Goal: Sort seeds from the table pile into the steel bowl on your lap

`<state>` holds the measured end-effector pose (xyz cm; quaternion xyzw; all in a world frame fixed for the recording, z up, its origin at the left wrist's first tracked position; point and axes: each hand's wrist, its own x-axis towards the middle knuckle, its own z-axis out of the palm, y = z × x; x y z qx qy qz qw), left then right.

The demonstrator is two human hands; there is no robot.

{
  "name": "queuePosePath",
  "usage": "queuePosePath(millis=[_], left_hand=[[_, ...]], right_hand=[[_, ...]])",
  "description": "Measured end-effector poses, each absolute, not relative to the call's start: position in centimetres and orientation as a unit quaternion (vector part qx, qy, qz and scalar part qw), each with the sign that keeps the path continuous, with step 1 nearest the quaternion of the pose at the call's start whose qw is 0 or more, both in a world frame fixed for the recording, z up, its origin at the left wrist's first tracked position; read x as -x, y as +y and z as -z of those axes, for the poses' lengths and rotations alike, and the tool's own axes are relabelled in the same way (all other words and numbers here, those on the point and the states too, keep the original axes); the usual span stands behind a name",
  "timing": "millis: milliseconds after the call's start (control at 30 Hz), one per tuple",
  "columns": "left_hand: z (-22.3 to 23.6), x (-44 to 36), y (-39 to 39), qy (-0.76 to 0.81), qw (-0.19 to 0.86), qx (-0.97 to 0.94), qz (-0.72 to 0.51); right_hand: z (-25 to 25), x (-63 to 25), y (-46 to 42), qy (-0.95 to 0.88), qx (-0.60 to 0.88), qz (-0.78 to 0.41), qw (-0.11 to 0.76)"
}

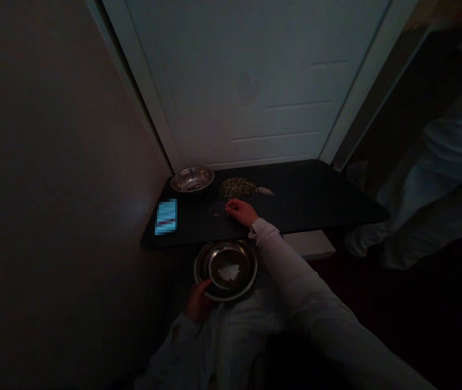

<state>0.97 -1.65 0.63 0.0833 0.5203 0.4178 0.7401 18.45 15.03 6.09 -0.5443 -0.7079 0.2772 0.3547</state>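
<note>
My left hand (199,301) is closed on the rim of a shiny metal bowl (198,271) above my lap, thumb over the edge. Small greenish-brown bits (217,265) lie in the bowl around a bright patch. Over the black table, my right hand (242,212) has its fingers curled and pressed together; whatever they may hold is too small to tell. Just beyond it lies a loose pile of small green and tan grains or beans (236,187), with a smaller pale heap (265,191) at its right. A few faint specks (216,212) lie left of my fingertips.
On the black table (312,195), a second metal bowl (177,180) stands at the back left, with a blurred-out phone-like rectangle (166,216) in front. A white panelled door (288,70) rises behind. A white box (310,245) shows below the table; another person's legs (430,189) are at right.
</note>
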Motion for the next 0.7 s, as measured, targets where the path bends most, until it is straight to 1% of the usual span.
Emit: queuePosePath(millis=[133,467,600,700], left_hand=[[-0.5,-1.0,-1.6,0.522,0.738,-0.065,-0.423],[-1.0,-1.1,-1.4,0.509,0.754,-0.050,-0.412],[-1.5,-1.2,-1.5,0.512,0.755,-0.050,-0.406],[-1.9,-1.3,-1.6,0.509,0.753,-0.045,-0.414]], right_hand=[[-6.1,-18.5,15.0,-0.716,0.546,-0.265,0.345],[-6.5,-18.5,14.4,-0.722,0.533,-0.281,0.340],[-6.4,-18.6,13.9,-0.727,0.504,-0.315,0.345],[-6.2,-18.8,13.6,-0.705,0.479,-0.360,0.380]])
